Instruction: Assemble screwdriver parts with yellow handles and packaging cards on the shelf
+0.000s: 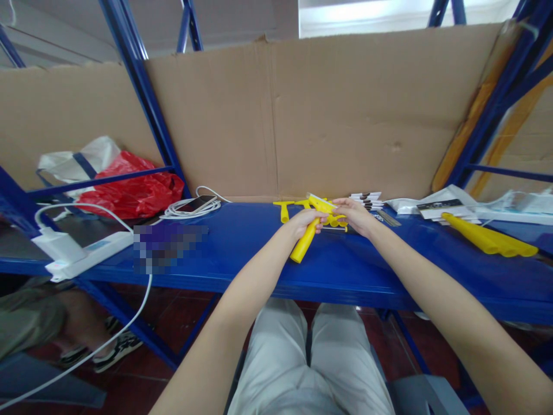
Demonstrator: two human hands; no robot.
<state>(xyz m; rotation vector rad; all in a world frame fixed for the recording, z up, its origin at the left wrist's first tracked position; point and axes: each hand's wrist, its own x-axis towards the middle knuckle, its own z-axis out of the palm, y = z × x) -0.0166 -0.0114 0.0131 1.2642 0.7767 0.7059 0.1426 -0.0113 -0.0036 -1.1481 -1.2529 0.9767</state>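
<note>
A yellow T-shaped scraper (305, 242) is held over the blue table, its thick handle slanting down toward me. My left hand (306, 222) is closed round the upper handle, just below the head. At the head's right end, the fingers of my right hand (351, 213) are closed on its edge; a pale strip shows along the head. More yellow T-shaped pieces (284, 211) lie on the table behind and beneath my hands, partly hidden by them.
On the right are several yellow handles (488, 235), black-and-white cards (444, 208) and flat grey strips (389, 218). A stack of small packets (366, 199) stands by the cardboard wall (345, 115). Leftward lie a power strip (93, 253), coiled white cable (185, 208) and red bag (138, 184). Another person's leg (82, 314) shows at lower left.
</note>
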